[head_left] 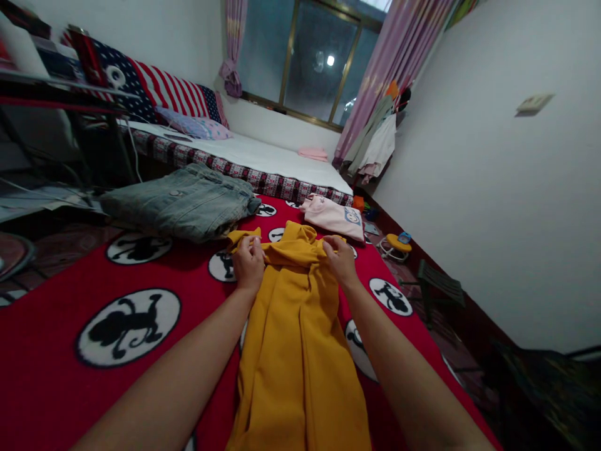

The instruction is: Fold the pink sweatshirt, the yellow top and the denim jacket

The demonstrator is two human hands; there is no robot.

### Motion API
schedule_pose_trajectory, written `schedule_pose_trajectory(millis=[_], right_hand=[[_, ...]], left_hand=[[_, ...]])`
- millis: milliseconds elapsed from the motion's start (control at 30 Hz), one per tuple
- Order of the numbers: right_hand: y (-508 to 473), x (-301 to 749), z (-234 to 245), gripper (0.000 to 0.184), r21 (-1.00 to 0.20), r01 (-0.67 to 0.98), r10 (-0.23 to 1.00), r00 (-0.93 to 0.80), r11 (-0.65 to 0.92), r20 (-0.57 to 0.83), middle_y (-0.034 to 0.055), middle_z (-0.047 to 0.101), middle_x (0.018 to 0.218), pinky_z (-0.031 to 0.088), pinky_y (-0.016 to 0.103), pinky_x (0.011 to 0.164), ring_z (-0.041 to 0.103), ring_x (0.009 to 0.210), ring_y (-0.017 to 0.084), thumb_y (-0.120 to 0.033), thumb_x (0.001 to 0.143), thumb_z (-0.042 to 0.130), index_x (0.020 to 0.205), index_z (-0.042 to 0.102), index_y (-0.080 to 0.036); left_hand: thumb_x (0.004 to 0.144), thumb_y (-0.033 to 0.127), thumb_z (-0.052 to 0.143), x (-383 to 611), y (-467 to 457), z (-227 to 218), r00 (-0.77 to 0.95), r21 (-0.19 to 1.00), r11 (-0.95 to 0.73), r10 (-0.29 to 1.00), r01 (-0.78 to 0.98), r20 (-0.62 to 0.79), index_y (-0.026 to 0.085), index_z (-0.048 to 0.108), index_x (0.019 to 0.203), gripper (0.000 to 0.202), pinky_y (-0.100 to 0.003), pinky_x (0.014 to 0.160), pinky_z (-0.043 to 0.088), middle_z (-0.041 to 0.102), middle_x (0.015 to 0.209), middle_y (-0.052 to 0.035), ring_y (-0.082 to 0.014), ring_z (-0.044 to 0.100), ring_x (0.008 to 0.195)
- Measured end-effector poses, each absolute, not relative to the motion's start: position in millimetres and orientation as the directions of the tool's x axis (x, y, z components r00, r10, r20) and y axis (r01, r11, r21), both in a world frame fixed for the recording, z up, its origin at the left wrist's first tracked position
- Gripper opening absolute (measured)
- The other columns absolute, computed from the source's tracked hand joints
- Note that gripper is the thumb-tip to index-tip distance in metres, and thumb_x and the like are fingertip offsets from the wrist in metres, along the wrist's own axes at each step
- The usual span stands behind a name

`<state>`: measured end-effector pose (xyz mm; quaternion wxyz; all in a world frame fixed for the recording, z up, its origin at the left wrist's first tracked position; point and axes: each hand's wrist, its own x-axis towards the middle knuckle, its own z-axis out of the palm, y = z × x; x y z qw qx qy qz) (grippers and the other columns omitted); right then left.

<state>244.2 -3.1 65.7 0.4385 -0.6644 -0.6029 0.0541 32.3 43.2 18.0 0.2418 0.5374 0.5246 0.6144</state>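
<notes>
A mustard-yellow garment [295, 351] lies lengthwise on a red blanket [56, 388] printed with black cartoon figures in white circles. My left hand [248, 263] is closed on the garment's far left corner. My right hand [339, 255] pinches the far right part of the same bunched top edge. Both forearms reach forward along the garment's sides.
Folded blue denim [183, 200] lies at the far left on the blanket. A folded pink garment [334, 216] sits beyond my right hand. A second bed [263, 156] with pillows stands behind. A small yellow stool [398, 245] and a dark low stool [439, 285] are on the floor at right.
</notes>
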Motion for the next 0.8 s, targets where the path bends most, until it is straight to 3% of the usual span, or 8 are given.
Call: schedule_pose_trajectory(millis=[100, 200, 367, 500, 567, 667, 733, 800], right_hand=[[12.4, 248.6, 38.3, 0.023, -0.646, 0.763, 0.86, 0.342, -0.018, 0.38, 0.0098, 0.071, 0.095, 0.049, 0.036, 0.085, 0.064, 0.088, 0.022, -0.024, 0.081, 0.05, 0.091, 0.07, -0.016], [12.9, 248.5, 13.7, 0.027, -0.655, 0.755, 0.837, 0.374, -0.025, 0.399, 0.0146, 0.068, 0.103, 0.047, 0.041, 0.091, 0.062, 0.098, 0.026, -0.022, 0.08, 0.048, 0.095, 0.069, -0.013], [6.8, 253.2, 5.2, 0.029, -0.695, 0.717, 0.818, 0.37, 0.051, 0.441, 0.0124, 0.069, 0.1, 0.048, 0.034, 0.09, 0.063, 0.096, 0.022, -0.026, 0.08, 0.048, 0.097, 0.068, -0.013], [5.6, 256.2, 4.9, 0.026, -0.712, 0.69, 0.785, 0.369, 0.127, 0.497, 0.0105, 0.07, 0.095, 0.049, 0.036, 0.089, 0.064, 0.093, 0.022, -0.027, 0.078, 0.049, 0.09, 0.069, -0.016], [5.9, 256.2, 3.2, 0.025, -0.723, 0.672, 0.771, 0.374, 0.157, 0.515, 0.0103, 0.071, 0.094, 0.049, 0.038, 0.088, 0.064, 0.091, 0.023, -0.028, 0.076, 0.05, 0.087, 0.069, -0.016], [7.0, 256.2, 0.3, 0.025, -0.758, 0.626, 0.756, 0.403, 0.184, 0.516, 0.0109, 0.071, 0.091, 0.05, 0.039, 0.086, 0.065, 0.088, 0.024, -0.029, 0.074, 0.052, 0.086, 0.069, -0.015], [7.5, 256.9, -0.5, 0.027, -0.793, 0.577, 0.747, 0.435, 0.196, 0.502, 0.0121, 0.07, 0.091, 0.051, 0.039, 0.084, 0.065, 0.086, 0.024, -0.03, 0.073, 0.054, 0.088, 0.068, -0.013], [6.9, 257.6, 1.1, 0.03, -0.815, 0.54, 0.724, 0.474, 0.211, 0.501, 0.0135, 0.069, 0.095, 0.051, 0.038, 0.082, 0.065, 0.084, 0.022, -0.029, 0.072, 0.054, 0.094, 0.067, -0.012]], left_hand=[[0.091, 0.035, 0.044, 14.3, 47.4, 24.2, -0.413, 0.909, -0.282, 0.821, 0.308, 0.395, 0.017, 0.062, 0.102, 0.028, -0.027, 0.065, 0.046, 0.066, 0.07, -0.0037, -0.0172, 0.063, 0.064], [0.086, 0.04, 0.052, -5.6, 49.0, 32.1, -0.466, 0.878, -0.172, 0.793, 0.446, 0.392, 0.019, 0.064, 0.101, 0.029, -0.03, 0.068, 0.046, 0.07, 0.08, -0.0082, -0.0231, 0.066, 0.076], [0.077, 0.069, 0.05, -21.0, 47.8, 41.5, -0.316, 0.71, 0.059, 0.919, 0.702, 0.235, 0.02, 0.069, 0.076, 0.052, -0.041, 0.068, 0.047, 0.07, 0.078, -0.018, -0.0351, 0.066, 0.08], [0.065, 0.063, 0.065, -19.4, 52.5, 37.4, -0.263, 0.67, 0.101, 0.954, 0.735, 0.144, 0.018, 0.068, 0.068, 0.045, -0.043, 0.071, 0.047, 0.069, 0.082, -0.0205, -0.039, 0.066, 0.087], [0.061, 0.048, 0.071, -16.9, 57.8, 32.5, -0.261, 0.804, 0.033, 0.953, 0.594, 0.154, 0.019, 0.065, 0.066, 0.03, -0.039, 0.072, 0.047, 0.069, 0.077, -0.015, -0.0352, 0.065, 0.087], [0.059, 0.033, 0.07, -8.9, 65.1, 31.2, -0.293, 0.988, -0.093, 0.948, 0.123, 0.126, 0.017, 0.061, 0.074, 0.024, -0.03, 0.069, 0.047, 0.065, 0.072, -0.0049, -0.0237, 0.064, 0.078], [0.058, 0.03, 0.069, -1.1, 66.0, 38.6, -0.268, 0.968, -0.155, 0.958, -0.198, 0.099, 0.017, 0.057, 0.082, 0.03, -0.025, 0.066, 0.047, 0.063, 0.073, 0.0001, -0.0163, 0.062, 0.07], [0.055, 0.024, 0.071, 6.2, 62.4, 51.6, -0.189, 0.861, -0.197, 0.975, -0.469, 0.12, 0.018, 0.054, 0.085, 0.035, -0.022, 0.067, 0.047, 0.063, 0.077, 0.0029, -0.0121, 0.061, 0.069]])
